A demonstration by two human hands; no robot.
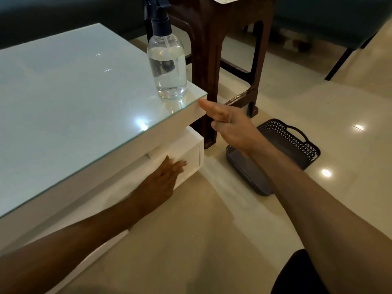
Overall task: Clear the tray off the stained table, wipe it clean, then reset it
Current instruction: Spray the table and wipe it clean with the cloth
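Tabletop (70, 85): white, glass-covered, filling the left half of the view; near edge running from lower left up to a corner at centre. Broad bare glass left of and nearer than the bottle. Spray bottle (167, 66): clear, dark trigger head, part-filled with clear liquid, upright, close to the right-hand corner of the tabletop, just inside both edges.

Tray (297, 149): dark grey, perforated walls, loop handle at the far end, lying flat on the floor (212, 240) to the right of the tabletop, off it entirely, partly hidden behind the right forearm. Near corner of the tray apart from the white lower shelf (191, 149), with a strip of bare floor between.

Left hand (165, 177): low, beneath the tabletop overhang, fingers straight and together, tips at the face of the lower shelf, holding nothing; slightly blurred. Right hand (231, 126): raised beside the tabletop corner, thumb extended up to the glass edge, remaining fingers loosely curled, grasping nothing; contact with the edge not certain.

Dark wooden stool (224, 49): standing just beyond the corner, legs close to the tabletop edge and to the far end of the tray. Open tiled floor nearer and to the right.
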